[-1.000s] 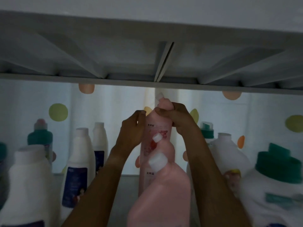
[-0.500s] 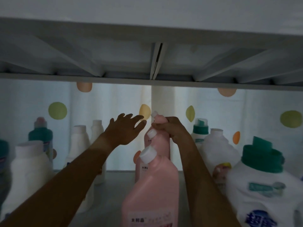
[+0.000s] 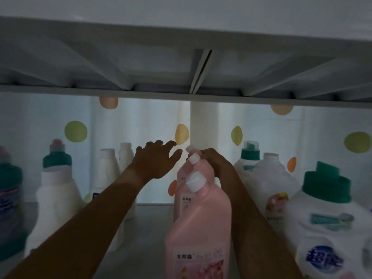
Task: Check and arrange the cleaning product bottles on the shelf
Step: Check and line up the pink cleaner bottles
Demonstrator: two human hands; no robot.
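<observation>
A row of three pink bottles is seen on the shelf (image 3: 153,234), running from 6 o'clock toward the centre. The neck of the rear pink bottle (image 3: 182,174) is gripped by the right hand (image 3: 213,160), just below its white cap. The left hand (image 3: 156,160) is held apart at its 9 o'clock, fingers spread wide, holding nothing. White bottles (image 3: 57,202) stand at 8 o'clock, and a green-capped jug (image 3: 326,224) at 4 o'clock.

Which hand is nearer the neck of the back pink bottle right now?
Right. The right hand grips the neck of the back pink bottle, just below its cap. The left hand hangs open beside it, fingers spread, not touching.
</observation>
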